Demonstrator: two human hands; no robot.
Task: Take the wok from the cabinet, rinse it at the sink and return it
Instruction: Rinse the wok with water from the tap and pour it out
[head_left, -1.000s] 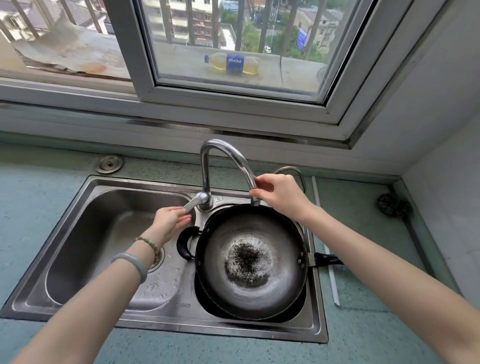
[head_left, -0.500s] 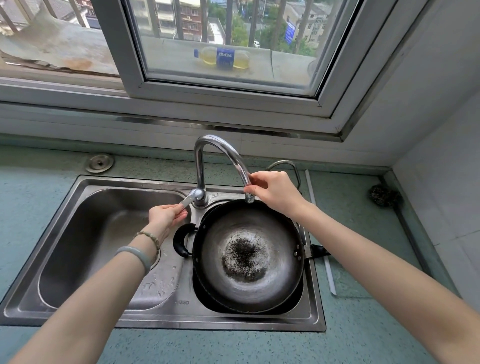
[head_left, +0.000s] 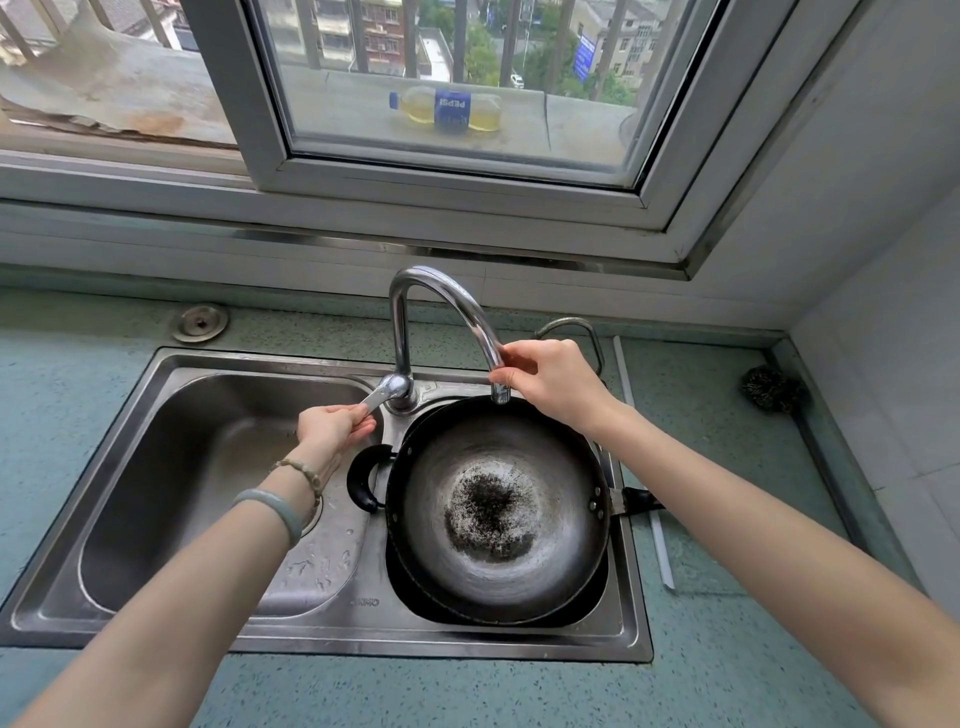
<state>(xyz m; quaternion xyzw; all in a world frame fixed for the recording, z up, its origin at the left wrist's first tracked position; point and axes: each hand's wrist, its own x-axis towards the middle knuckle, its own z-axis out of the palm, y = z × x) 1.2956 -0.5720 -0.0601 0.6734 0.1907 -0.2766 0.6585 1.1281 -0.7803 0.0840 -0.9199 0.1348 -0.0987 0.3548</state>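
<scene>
A dark round wok (head_left: 550, 467) with a black burnt patch in its middle sits in the right basin of the steel double sink (head_left: 171, 364). Its black loop handle (head_left: 361, 480) lies over the divider, and its long handle (head_left: 636, 501) points right over the rim. The curved chrome tap (head_left: 441, 291) ends above the wok's far edge. My right hand (head_left: 553, 376) grips the spout near its tip. My left hand (head_left: 332, 428) pinches the tap's lever (head_left: 382, 395). No water is visible.
The left basin (head_left: 208, 467) holds only some drops. A steel scouring ball (head_left: 769, 387) lies in the counter's far right corner and a white strip (head_left: 644, 457) lies beside the sink. A round metal cap (head_left: 200, 322) sits behind the left basin. A wall rises on the right.
My left hand has moved up from below the lever and now pinches it. My right hand stays on the spout. The wok has not moved.
</scene>
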